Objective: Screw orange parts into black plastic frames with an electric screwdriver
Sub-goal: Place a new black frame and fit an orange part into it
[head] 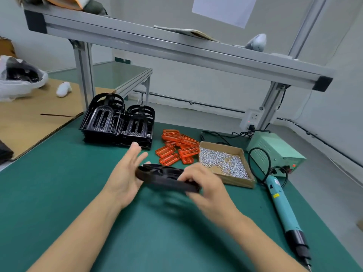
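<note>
A black plastic frame (161, 176) hangs above the green mat, blurred by motion. My right hand (204, 183) grips its right end with curled fingers. My left hand (125, 173) is at its left end with straight, spread fingers against the frame. Behind them a pile of orange parts (176, 149) lies on the mat. Two stacks of black frames (117, 120) stand further back on the left. The teal electric screwdriver (284, 211) lies on the mat at the right, tip toward me, untouched.
A cardboard tray of small silver screws (224, 161) sits right of the orange parts. A green power supply box (275, 150) with cables stands behind the screwdriver. An aluminium shelf rail (176, 50) spans overhead. A cardboard sheet (29, 118) covers the left side.
</note>
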`<state>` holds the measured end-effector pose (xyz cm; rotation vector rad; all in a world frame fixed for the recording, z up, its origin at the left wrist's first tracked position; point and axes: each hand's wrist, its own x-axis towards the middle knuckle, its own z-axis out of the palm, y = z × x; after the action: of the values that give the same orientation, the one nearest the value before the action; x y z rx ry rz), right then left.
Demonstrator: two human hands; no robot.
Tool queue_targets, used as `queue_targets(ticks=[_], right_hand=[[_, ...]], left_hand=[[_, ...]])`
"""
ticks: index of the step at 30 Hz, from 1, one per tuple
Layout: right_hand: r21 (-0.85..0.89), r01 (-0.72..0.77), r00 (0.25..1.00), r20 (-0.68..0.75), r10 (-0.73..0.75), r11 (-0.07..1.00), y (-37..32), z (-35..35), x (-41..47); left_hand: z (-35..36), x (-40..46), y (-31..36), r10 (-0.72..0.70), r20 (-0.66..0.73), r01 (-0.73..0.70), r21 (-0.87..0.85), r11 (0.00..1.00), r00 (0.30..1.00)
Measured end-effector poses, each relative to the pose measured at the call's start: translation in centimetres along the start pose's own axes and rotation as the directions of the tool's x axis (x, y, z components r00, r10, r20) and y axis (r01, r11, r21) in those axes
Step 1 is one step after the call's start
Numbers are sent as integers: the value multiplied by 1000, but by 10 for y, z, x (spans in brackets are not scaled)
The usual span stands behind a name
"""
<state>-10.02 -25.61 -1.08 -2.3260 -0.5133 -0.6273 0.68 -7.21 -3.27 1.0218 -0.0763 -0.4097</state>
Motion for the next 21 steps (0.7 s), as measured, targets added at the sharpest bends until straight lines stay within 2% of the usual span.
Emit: queue_targets(ticks=[2, 4, 8, 12, 14, 16, 18, 21], right_hand=[[-76, 81, 995, 62, -76, 994, 3, 7, -15], [-139, 143, 987, 95, -131, 980, 7, 10, -28], [-249, 208, 964, 218, -154, 946, 8, 10, -39], [-200, 197, 920, 377, -110, 960, 4, 3, -40], [-175, 162, 929, 360, -90, 971, 3, 1, -31], [-147, 85, 967, 250, -46, 986, 7, 2, -13], [-159, -31, 989, 140, 54, 987, 17, 6, 13], [-304, -217, 955, 133, 267, 928, 39, 20, 52]], left_hand=[[0, -4, -3, 10, -35, -4, 170, 985, 999], [-1, -7, -8, 77, -57, -49, 382, 923, 995], [0, -9, -16, 183, 18, -147, 672, 725, 983], [1, -13, -22, 234, 111, -217, 842, 495, 966], [2, -14, -22, 254, 142, -239, 882, 407, 957], [2, -16, -21, 259, 155, -242, 906, 349, 953], [3, -18, -20, 260, 146, -231, 914, 334, 954], [4, -23, -19, 293, 137, -233, 916, 327, 946]])
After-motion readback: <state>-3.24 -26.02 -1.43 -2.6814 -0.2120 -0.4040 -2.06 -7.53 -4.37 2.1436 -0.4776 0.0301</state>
